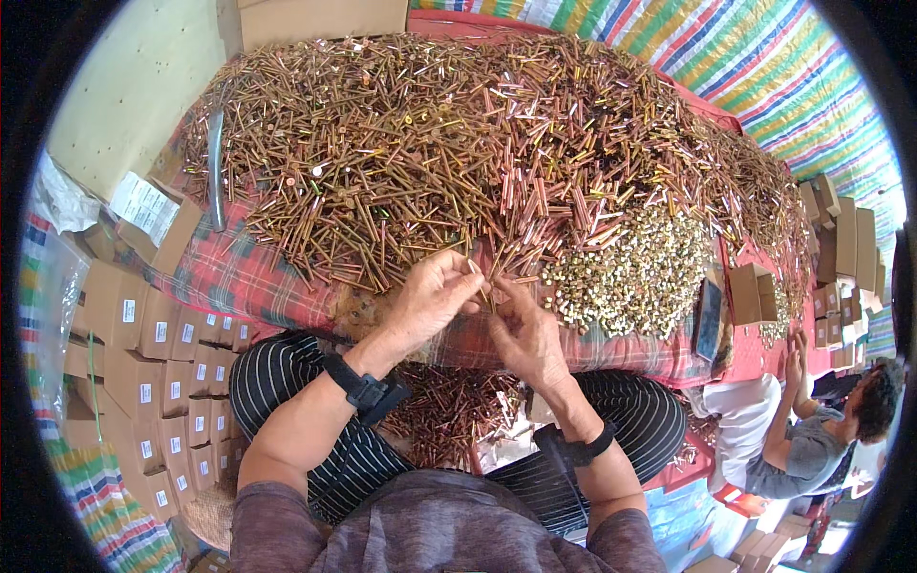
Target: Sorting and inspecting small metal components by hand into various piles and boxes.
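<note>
My left hand [435,301] and my right hand [530,336] meet over the near edge of the table, fingertips close together. Between them is a thin brass-coloured metal rod [492,294], partly hidden by the fingers; both hands pinch at it. Just beyond my fingers spreads a big heap of long, slim metal rods [401,162], brassy on the left and more coppery toward the middle. Beside my right hand lies a pile of small, short gold-coloured metal pieces [630,277], too small to name for sure.
A red plaid cloth [244,253] covers the table. A curved metal strip [216,172] stands at the heap's left. Labelled cardboard boxes [143,372] are stacked at left. More rods [449,411] lie between my knees. An open small carton [753,294] and a seated co-worker [807,444] are at right.
</note>
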A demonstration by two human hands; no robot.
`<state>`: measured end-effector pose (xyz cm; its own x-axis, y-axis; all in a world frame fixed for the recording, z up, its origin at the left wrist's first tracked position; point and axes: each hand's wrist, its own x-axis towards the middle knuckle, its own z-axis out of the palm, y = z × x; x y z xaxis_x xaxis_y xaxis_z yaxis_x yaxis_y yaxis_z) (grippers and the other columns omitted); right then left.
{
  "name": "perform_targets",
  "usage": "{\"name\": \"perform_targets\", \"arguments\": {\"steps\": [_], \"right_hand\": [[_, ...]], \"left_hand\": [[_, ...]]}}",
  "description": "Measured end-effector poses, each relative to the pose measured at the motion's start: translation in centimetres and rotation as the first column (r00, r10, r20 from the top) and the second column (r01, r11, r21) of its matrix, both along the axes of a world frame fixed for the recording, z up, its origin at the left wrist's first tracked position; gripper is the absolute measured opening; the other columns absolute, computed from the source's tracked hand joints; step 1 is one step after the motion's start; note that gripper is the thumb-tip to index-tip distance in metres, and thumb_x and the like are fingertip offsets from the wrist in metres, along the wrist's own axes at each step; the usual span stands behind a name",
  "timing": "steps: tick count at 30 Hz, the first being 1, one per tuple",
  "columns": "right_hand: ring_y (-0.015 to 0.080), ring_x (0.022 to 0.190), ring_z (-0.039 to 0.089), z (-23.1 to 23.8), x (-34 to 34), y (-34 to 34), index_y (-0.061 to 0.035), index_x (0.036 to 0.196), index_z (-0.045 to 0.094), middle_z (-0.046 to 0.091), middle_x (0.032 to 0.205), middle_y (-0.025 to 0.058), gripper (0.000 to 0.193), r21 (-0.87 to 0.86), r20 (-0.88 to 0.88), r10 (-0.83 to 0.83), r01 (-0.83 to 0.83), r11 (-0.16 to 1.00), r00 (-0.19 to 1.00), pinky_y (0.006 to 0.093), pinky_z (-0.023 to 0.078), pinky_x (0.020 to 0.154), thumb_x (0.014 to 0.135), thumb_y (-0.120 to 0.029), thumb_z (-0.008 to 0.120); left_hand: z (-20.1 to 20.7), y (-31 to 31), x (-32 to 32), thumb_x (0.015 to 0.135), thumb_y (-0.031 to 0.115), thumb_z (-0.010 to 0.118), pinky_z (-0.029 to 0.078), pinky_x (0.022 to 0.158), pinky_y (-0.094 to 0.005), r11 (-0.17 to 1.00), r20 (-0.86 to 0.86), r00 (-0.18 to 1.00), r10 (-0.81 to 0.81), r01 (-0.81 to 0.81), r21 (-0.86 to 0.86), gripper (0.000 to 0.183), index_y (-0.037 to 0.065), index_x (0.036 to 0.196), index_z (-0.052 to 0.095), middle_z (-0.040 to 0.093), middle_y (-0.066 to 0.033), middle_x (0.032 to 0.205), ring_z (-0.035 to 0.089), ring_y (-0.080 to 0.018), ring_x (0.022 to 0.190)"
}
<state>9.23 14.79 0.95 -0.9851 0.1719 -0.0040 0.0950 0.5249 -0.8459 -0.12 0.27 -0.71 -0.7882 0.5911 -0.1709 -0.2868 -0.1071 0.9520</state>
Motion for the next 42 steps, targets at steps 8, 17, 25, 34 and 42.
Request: {"name": "perform_targets", "arguments": {"steps": [8,17,25,34,42], "right_hand": [[0.0123,0.069,0.059,0.7,0.0,0.5,-0.004,0.117,0.043,0.063,0.082,0.0086,0.034,-0.471,0.085,-0.116,0.142,0.871,0.99,0.023,0.047,0.061,0.086,0.0,0.054],[0.0169,0.081,0.064,-1.0,-0.3,0.5,-0.0059,0.113,0.043,0.063,0.094,0.0084,0.024,-0.808,0.019,-0.331,0.21,0.551,0.943,0.0301,0.054,0.07,0.091,-0.006,0.054],[0.0208,0.085,0.063,-1.5,0.1,0.1,-0.0068,0.111,0.042,0.061,0.101,0.0117,0.02,-0.922,0.081,-0.364,0.208,0.326,0.928,0.0339,0.054,0.075,0.094,-0.011,0.052],[0.0197,0.087,0.063,-1.4,0.1,0.5,-0.0078,0.107,0.043,0.062,0.1,0.0121,0.016,-0.966,0.064,-0.348,0.145,0.212,0.935,0.0327,0.053,0.078,0.094,-0.011,0.052],[0.0168,0.089,0.061,-1.4,0.2,-0.1,-0.0068,0.109,0.042,0.061,0.102,0.011,0.02,-0.895,-0.029,-0.449,0.177,0.41,0.893,0.0313,0.053,0.078,0.093,-0.009,0.053]], "left_hand": [[1.3,-0.2,0.4,0.088,0.006,0.058,0.055,0.077,-0.0295,0.991,0.272,0.962,0.004,-0.04,0.128,0.006,0.003,0.091,0.054,0.064,-0.014,0.094,0.064,-0.0182,0.087],[0.7,0.2,1.2,0.086,-0.002,0.058,0.055,0.082,-0.0323,0.954,0.398,0.916,0.048,-0.16,0.252,0.008,0.002,0.089,0.052,0.064,-0.0155,0.096,0.064,-0.0211,0.09],[0.6,0.5,1.6,0.086,-0.003,0.056,0.052,0.087,-0.0323,0.918,0.428,0.902,0.06,-0.218,0.331,0.008,0.003,0.09,0.052,0.062,-0.0152,0.099,0.062,-0.0214,0.096],[0.5,0.7,2.0,0.088,-0.001,0.055,0.051,0.09,-0.0318,0.916,0.413,0.91,0.034,-0.193,0.351,0.007,0.004,0.091,0.052,0.062,-0.0139,0.101,0.061,-0.0203,0.098],[-0.1,0.9,2.3,0.089,0.001,0.055,0.05,0.091,-0.0326,0.926,0.367,0.929,0.053,-0.183,0.33,0.005,0.003,0.093,0.053,0.062,-0.0138,0.102,0.06,-0.0191,0.098]]}}
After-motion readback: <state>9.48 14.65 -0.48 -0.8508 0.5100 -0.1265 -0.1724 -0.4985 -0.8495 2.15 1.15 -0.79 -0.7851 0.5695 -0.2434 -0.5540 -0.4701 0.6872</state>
